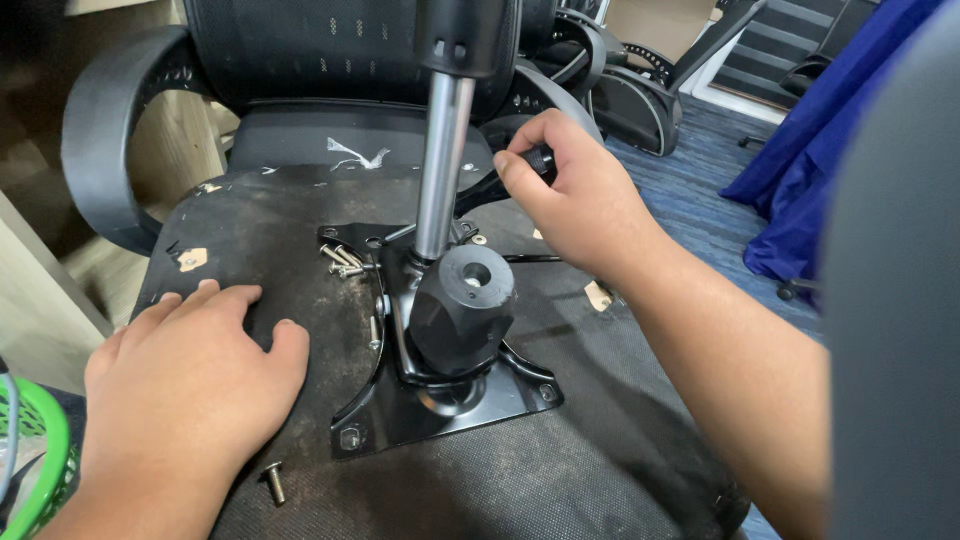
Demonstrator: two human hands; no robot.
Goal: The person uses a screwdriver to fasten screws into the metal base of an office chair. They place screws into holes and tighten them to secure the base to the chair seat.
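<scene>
1. I am pressing my left hand [190, 375] flat on the dusty underside of the seat [560, 460], fingers spread, holding nothing.
2. I am closing my right hand [570, 195] around the black knob of the lever [480, 190], which runs in toward the plate [440, 405].
3. The plate is sitting at the middle of the seat, just right of my left hand.
4. A rubbery black knob [462, 310] is sitting on the plate, and the steel column [442, 165] is rising just behind it.
5. Loose screws [343, 260] are lying on the plate's far left corner.
6. One bolt [273, 482] is lying on the seat beside my left wrist.
7. An armrest [100, 140] is curving at the far left.
</scene>
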